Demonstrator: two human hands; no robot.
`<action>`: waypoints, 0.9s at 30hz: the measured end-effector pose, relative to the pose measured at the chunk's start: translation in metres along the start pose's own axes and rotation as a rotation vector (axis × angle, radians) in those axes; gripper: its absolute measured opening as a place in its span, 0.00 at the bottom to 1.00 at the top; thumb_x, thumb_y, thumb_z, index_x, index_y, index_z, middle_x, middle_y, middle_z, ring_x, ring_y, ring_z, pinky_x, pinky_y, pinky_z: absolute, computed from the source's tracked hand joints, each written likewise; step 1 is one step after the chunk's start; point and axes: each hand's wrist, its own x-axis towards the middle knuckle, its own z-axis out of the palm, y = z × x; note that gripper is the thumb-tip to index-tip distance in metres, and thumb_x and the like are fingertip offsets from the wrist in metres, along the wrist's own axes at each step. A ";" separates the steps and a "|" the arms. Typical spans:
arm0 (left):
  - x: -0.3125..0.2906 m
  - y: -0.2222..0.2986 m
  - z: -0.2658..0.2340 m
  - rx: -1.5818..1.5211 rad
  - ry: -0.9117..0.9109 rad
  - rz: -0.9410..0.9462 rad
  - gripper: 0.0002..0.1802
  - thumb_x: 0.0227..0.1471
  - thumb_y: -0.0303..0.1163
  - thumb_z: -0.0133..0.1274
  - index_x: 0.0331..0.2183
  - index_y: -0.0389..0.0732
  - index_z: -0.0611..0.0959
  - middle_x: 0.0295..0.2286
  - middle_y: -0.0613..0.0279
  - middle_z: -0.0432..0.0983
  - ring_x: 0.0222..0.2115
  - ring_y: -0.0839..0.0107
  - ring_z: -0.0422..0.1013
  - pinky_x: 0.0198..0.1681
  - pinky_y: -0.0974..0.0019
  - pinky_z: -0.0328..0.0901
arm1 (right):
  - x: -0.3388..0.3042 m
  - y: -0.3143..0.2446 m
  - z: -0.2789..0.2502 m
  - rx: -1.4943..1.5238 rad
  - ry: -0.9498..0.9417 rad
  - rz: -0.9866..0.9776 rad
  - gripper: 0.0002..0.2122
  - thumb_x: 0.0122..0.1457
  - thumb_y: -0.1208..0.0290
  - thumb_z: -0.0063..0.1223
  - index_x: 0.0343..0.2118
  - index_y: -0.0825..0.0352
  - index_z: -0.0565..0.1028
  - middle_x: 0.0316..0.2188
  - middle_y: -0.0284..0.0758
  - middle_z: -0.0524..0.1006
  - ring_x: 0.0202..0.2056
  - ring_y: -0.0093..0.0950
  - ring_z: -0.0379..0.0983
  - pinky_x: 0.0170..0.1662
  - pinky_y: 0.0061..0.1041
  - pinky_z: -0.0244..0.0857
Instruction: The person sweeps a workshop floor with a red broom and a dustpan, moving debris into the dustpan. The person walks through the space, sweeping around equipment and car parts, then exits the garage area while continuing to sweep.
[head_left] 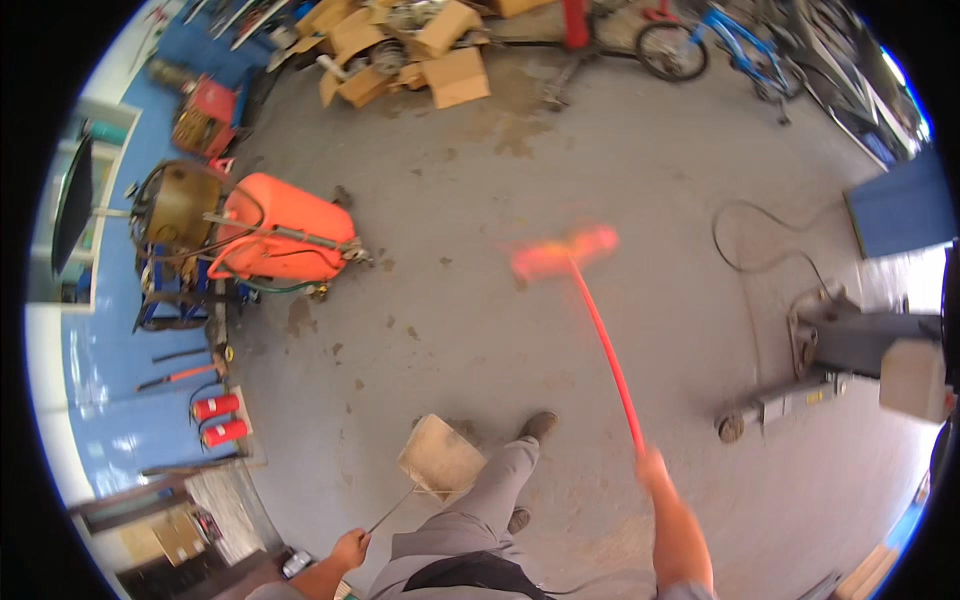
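Note:
My right hand (652,470) is wrapped round the long red handle of a broom (612,362). Out ahead, the broom's red and yellow head is smeared by motion over the grey floor. Lower left, my left hand (350,549) grips the thin metal handle of a dustpan (440,456). Its pale, worn pan hangs or rests by my legs; I cannot tell whether it touches the floor. My shoes show just to its right.
An orange tank (285,230) on wheels stands at the left. Open cardboard boxes (455,78) are piled far ahead, with a blue bicycle (735,45) far right. A grey floor jack (790,402) and a loose hose (716,235) lie right. Red fire extinguishers (215,407) line the left wall.

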 end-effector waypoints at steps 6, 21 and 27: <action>0.060 0.049 -0.038 -0.129 0.111 -0.097 0.19 0.61 0.43 0.46 0.35 0.36 0.79 0.33 0.41 0.77 0.37 0.39 0.72 0.40 0.46 0.67 | -0.308 0.183 -0.065 -0.106 -0.028 0.494 0.18 0.64 0.58 0.46 0.33 0.71 0.77 0.23 0.49 0.78 0.25 0.43 0.78 0.26 0.43 0.69; 0.198 0.172 -0.158 -0.313 0.357 -0.194 0.16 0.59 0.39 0.48 0.30 0.34 0.77 0.29 0.39 0.76 0.33 0.40 0.72 0.36 0.48 0.66 | -0.166 -0.024 -0.200 -0.078 -0.020 -0.105 0.20 0.64 0.54 0.40 0.22 0.64 0.73 0.15 0.36 0.69 0.17 0.33 0.68 0.19 0.34 0.62; 0.246 0.274 -0.257 -0.249 0.359 -0.143 0.16 0.59 0.37 0.48 0.27 0.33 0.75 0.26 0.39 0.73 0.28 0.41 0.70 0.33 0.48 0.63 | 0.202 -0.363 -0.318 0.542 0.115 0.095 0.20 0.67 0.55 0.36 0.23 0.63 0.71 0.17 0.32 0.69 0.18 0.27 0.66 0.19 0.32 0.59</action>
